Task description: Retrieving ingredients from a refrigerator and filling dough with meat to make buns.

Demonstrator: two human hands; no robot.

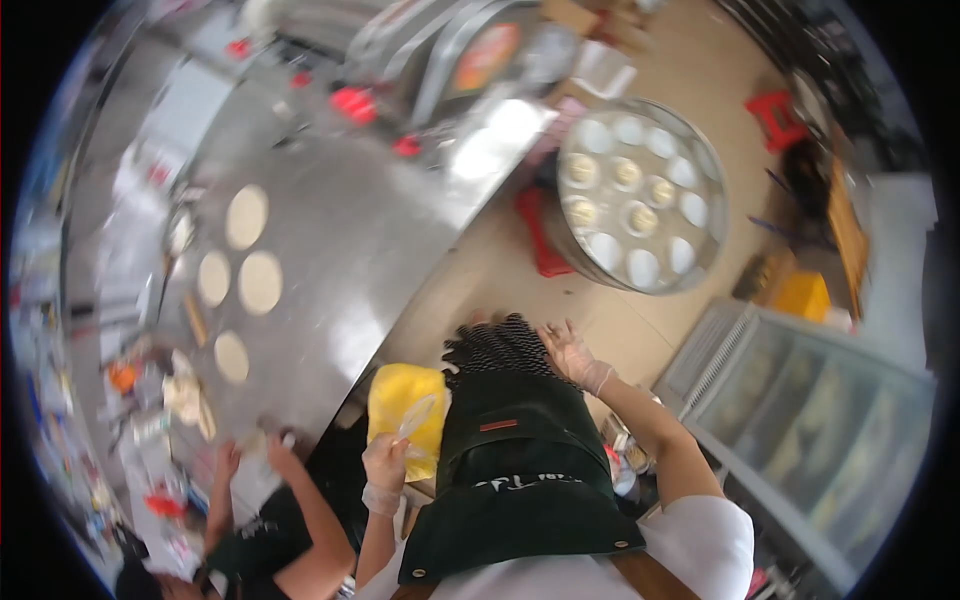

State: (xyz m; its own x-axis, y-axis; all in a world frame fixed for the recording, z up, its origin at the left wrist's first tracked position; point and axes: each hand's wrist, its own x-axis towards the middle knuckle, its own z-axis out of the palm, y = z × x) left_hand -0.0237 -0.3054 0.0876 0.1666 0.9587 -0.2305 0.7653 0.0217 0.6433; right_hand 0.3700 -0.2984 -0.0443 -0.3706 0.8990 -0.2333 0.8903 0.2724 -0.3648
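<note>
Beside the dark green apron (525, 440), the gloved left hand (384, 462) curls tightly around a clear plastic piece (418, 416), which overlaps a yellow item (398, 395); whether it grips that too, I cannot tell. The gloved right hand (572, 357) is empty, fingers spread, near the patterned dark fabric (500, 350). Beyond, a round metal tray (598, 276) carries white discs (642, 268), several topped with pale pieces (640, 217). Leftward, flat pale rounds (260, 283) lie on the table (320, 260), near a co-worker (318, 530).
</note>
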